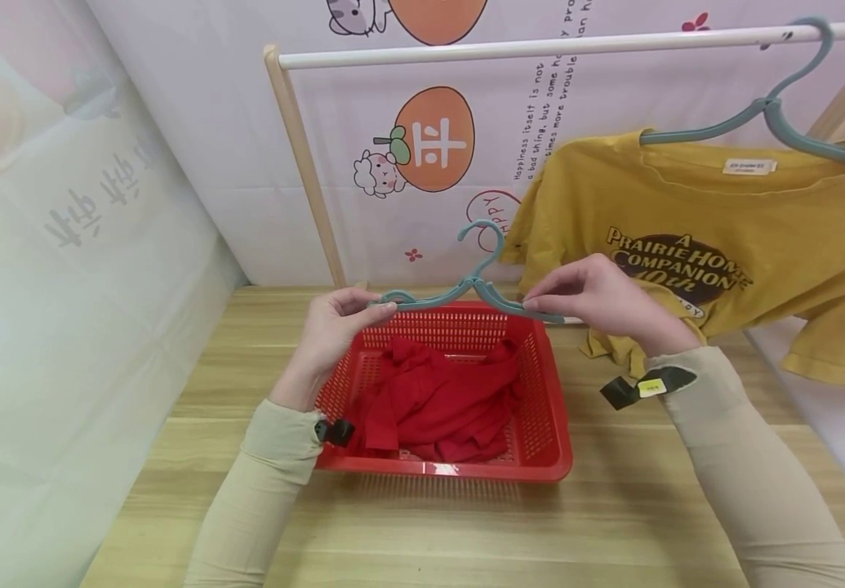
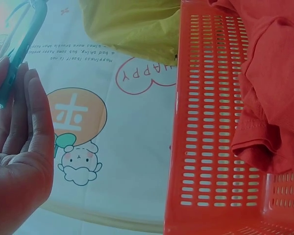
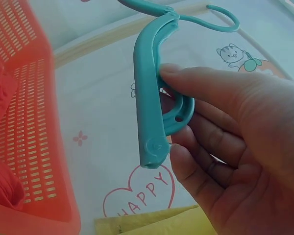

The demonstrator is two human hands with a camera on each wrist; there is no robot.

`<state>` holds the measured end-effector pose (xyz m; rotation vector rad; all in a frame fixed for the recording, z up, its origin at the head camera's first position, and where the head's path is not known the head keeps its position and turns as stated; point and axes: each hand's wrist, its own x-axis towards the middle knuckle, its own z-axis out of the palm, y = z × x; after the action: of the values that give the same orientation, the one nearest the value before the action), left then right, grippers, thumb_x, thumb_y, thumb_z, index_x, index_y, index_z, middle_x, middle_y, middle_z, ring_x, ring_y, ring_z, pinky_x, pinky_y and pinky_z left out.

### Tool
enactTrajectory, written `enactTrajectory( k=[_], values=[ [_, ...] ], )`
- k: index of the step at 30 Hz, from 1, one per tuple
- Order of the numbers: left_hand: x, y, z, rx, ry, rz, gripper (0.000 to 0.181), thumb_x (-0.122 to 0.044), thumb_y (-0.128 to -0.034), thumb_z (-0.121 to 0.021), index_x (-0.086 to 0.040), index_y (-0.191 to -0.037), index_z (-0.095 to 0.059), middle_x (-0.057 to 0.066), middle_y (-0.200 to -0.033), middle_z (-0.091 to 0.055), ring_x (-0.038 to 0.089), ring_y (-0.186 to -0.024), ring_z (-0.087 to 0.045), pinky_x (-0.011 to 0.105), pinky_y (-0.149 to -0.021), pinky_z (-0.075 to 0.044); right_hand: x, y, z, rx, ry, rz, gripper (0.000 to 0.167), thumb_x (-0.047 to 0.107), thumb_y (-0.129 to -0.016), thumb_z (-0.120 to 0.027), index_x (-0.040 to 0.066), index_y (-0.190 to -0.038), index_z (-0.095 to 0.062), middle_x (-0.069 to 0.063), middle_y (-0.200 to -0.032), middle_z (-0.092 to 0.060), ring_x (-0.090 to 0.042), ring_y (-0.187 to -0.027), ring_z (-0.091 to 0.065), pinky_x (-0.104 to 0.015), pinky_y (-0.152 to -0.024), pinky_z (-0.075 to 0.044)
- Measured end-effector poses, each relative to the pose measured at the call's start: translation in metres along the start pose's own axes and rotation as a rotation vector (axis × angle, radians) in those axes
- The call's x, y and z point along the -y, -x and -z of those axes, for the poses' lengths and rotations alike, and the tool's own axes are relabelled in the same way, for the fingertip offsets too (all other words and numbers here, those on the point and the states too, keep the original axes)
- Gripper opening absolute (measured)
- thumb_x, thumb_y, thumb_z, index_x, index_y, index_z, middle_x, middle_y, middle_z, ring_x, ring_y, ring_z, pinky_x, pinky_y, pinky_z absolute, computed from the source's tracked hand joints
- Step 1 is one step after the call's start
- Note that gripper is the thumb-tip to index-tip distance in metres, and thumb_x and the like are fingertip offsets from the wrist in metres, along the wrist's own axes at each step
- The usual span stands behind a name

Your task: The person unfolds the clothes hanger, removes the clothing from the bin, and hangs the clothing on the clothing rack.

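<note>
The fingers of the left hand (image 1: 328,336) and the right hand (image 1: 602,298) pinch opposite arms of a teal hanger (image 1: 474,282), held up near the far rim of a red basket (image 1: 459,469) on the worktop (image 1: 466,535) with a crumpled red garment (image 1: 440,400) inside.

clothes rack (image 1: 525,48) and basket (image 1: 495,471) suggest a home.

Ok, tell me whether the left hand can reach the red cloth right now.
Probably yes, after letting go: the left hand pinches a hanger, but the open basket leaves the red cloth exposed.
</note>
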<state>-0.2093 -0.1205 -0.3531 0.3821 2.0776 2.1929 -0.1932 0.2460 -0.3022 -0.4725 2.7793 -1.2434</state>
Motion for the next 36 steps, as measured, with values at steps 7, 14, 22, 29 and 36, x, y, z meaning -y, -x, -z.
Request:
enactTrajectory(
  k=[7,14,22,29,36],
  values=[
    [0.001,0.002,0.004,-0.009,0.021,-0.013,0.007,-0.005,-0.0911,-0.077,-0.009,-0.097,-0.076,0.008,-0.095,-0.075,0.024,-0.092,-0.073,0.037,-0.095,-0.054,-0.003,0.002,0.005,-0.035,-0.006,-0.002,0.017,0.03,-0.09,-0.081,0.015,-0.098,-0.082,-0.001,-0.091,-0.076,-0.018,-0.078,-0.066,-0.026,-0.066,-0.053],
    [0.0,0.003,0.014,-0.054,-0.01,-0.004,0.006,-0.009,-0.0919,-0.078,-0.007,-0.097,-0.075,0.007,-0.096,-0.075,0.023,-0.092,-0.073,0.039,-0.095,-0.054,-0.008,0.011,0.025,-0.068,0.002,-0.031,0.023,0.034,-0.093,-0.077,0.013,-0.104,-0.08,-0.002,-0.096,-0.076,-0.019,-0.087,-0.07,-0.026,-0.075,-0.055],
    [-0.003,0.003,0.022,-0.078,-0.042,-0.006,0.013,-0.015,-0.0924,-0.078,-0.006,-0.101,-0.075,0.008,-0.099,-0.075,0.023,-0.092,-0.073,0.037,-0.094,-0.054,-0.014,0.015,0.034,-0.099,-0.094,-0.054,0.029,0.03,-0.096,-0.074,0.005,-0.11,-0.075,-0.009,-0.096,-0.077,-0.023,-0.088,-0.074,-0.022,-0.083,-0.053],
    [-0.005,0.003,0.021,-0.094,-0.02,-0.008,0.01,-0.014,-0.0929,-0.078,-0.008,-0.1,-0.075,0.005,-0.097,-0.076,0.021,-0.092,-0.074,0.04,-0.099,-0.051,-0.021,0.014,0.026,-0.178,-0.233,-0.025,0.034,0.03,-0.098,-0.072,0.0,-0.113,-0.07,-0.01,-0.098,-0.077,-0.022,-0.089,-0.075,-0.021,-0.088,-0.053],
    [-0.006,0.002,0.018,-0.105,0.019,-0.019,0.01,-0.015,-0.0933,-0.077,-0.008,-0.1,-0.076,0.005,-0.096,-0.076,0.025,-0.096,-0.074,0.04,-0.1,-0.051,-0.028,0.007,0.007,-0.328,-0.717,0.098,0.017,0.008,-0.098,-0.07,-0.006,-0.107,-0.07,-0.012,-0.097,-0.076,-0.02,-0.086,-0.074,-0.031,-0.08,-0.059]
  ],
)
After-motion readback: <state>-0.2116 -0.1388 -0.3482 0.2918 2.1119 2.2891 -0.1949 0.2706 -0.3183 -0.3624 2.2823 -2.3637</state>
